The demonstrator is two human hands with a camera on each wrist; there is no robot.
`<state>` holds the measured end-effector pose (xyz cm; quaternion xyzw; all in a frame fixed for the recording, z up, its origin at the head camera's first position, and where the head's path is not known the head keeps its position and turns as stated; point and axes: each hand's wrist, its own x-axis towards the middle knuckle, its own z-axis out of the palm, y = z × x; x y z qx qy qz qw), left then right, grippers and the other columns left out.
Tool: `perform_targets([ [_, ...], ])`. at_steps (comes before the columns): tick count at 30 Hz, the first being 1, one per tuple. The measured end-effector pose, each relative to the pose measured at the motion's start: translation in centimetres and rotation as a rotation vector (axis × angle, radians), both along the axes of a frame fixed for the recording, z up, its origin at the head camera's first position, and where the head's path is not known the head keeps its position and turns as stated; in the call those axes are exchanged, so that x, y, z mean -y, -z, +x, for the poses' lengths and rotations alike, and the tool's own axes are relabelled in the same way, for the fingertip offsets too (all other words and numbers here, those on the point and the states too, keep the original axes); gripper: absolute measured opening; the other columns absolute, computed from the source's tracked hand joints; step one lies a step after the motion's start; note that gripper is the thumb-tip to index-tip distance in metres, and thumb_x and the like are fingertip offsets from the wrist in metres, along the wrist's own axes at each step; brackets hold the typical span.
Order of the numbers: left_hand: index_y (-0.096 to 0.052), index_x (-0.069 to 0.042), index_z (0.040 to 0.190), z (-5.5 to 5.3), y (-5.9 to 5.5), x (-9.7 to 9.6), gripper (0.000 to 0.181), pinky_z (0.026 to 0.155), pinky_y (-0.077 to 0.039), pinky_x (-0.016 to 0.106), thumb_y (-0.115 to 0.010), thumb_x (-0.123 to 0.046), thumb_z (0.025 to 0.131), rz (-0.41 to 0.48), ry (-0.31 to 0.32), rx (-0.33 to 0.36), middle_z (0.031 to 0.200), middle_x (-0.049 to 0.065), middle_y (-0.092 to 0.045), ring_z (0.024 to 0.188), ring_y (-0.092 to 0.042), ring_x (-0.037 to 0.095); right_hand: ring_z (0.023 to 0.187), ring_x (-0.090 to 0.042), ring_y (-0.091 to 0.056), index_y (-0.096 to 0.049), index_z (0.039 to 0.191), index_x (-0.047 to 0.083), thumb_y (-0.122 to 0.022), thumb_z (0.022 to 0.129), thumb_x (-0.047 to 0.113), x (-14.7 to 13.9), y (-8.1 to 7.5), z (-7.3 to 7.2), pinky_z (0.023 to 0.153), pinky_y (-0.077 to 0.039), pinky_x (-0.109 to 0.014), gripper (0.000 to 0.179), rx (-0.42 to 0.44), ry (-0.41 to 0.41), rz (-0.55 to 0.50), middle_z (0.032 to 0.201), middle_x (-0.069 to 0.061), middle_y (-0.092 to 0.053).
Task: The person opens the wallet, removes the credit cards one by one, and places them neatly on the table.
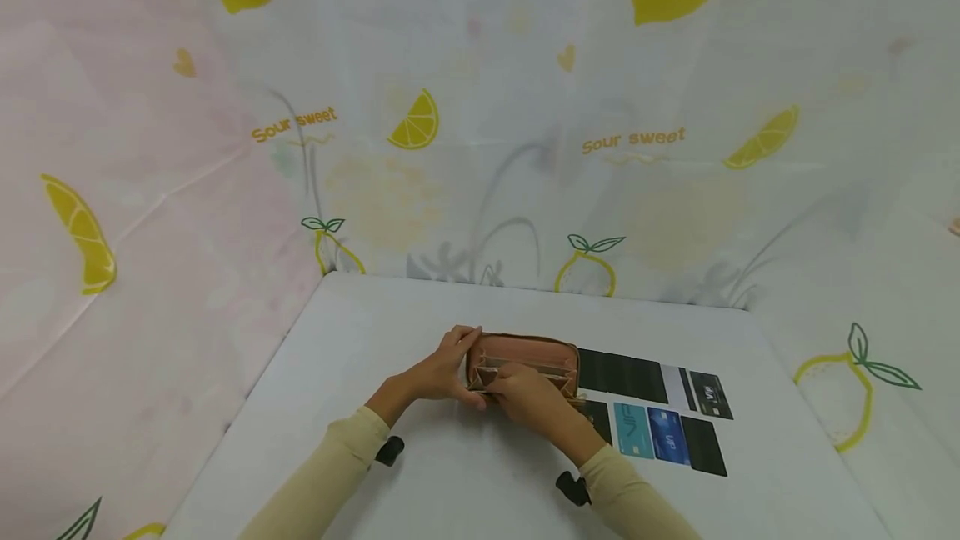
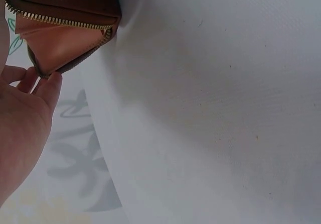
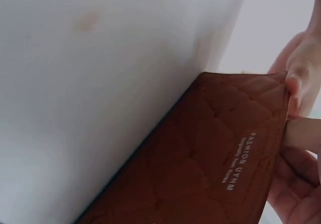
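Observation:
A brown quilted zip wallet (image 1: 528, 346) stands unzipped on the white table, its pinkish inside and divided pockets facing up. My left hand (image 1: 442, 369) grips the wallet's left end, the fingers at the far corner and the thumb near the front corner. In the left wrist view, the fingertips (image 2: 52, 78) pinch the zipped edge. My right hand (image 1: 536, 402) reaches over the front edge with its fingers in among the pockets. The right wrist view shows the wallet's lettered front (image 3: 215, 153) and a finger (image 3: 301, 133) passing behind its rim; I cannot tell what those fingertips hold.
Right of the wallet lie two rows of cards: several dark cards (image 1: 618, 375), a white striped card (image 1: 677, 386) and a black VIP card (image 1: 711, 395) behind; a teal card (image 1: 633, 430), a blue card (image 1: 669, 437) and dark ones in front. A lemon-printed cloth (image 1: 480, 190) hangs behind.

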<state>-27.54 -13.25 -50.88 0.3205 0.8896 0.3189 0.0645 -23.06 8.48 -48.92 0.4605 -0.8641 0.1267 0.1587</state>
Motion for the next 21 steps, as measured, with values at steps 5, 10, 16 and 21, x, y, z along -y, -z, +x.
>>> perform_targets([
  [5,-0.014,0.001,0.155,0.1,0.1,0.2,0.128,0.105,-0.037,0.044,-0.089,-0.049,0.064,0.001,-0.005,-0.007,0.144,0.008,-0.026,0.131,-0.027,0.024,0.065,-0.007,-0.048,-0.073,0.083,0.01,-0.074,0.082,0.002,0.1,-1.7,0.9,0.056,-0.043,-0.018,0.009,-0.04,0.021,-0.028,0.075,0.003,-0.053],
  [10,-0.015,0.002,0.155,0.1,0.2,0.1,0.129,0.105,-0.038,0.044,-0.089,-0.05,0.063,0.001,0.002,-0.018,0.143,0.008,-0.027,0.131,-0.028,0.025,0.069,-0.008,-0.056,-0.073,0.084,0.007,-0.074,0.081,-0.001,-0.6,-3.1,1.4,0.062,-0.049,-0.022,0.009,-0.013,0.021,-0.165,0.08,0.002,-0.06],
  [16,-0.017,0.001,0.155,0.2,0.3,0.1,0.128,0.104,-0.039,0.045,-0.091,-0.048,0.062,-0.009,-0.02,-0.015,0.144,0.009,-0.027,0.131,-0.028,0.025,0.073,-0.009,-0.06,-0.075,0.093,0.009,-0.077,0.08,0.002,-2.1,-3.1,1.4,0.063,-0.053,-0.025,0.014,0.038,0.086,-0.338,0.086,0.001,-0.067],
  [21,-0.015,0.001,0.155,0.1,0.3,0.1,0.129,0.105,-0.039,0.046,-0.09,-0.05,0.063,-0.009,-0.017,-0.007,0.145,0.01,-0.026,0.132,-0.028,0.026,0.075,-0.01,-0.064,-0.076,0.093,0.009,-0.079,0.08,0.0,-4.6,-2.1,1.2,0.061,-0.055,-0.024,0.016,0.188,0.219,-0.654,0.09,0.001,-0.071],
])
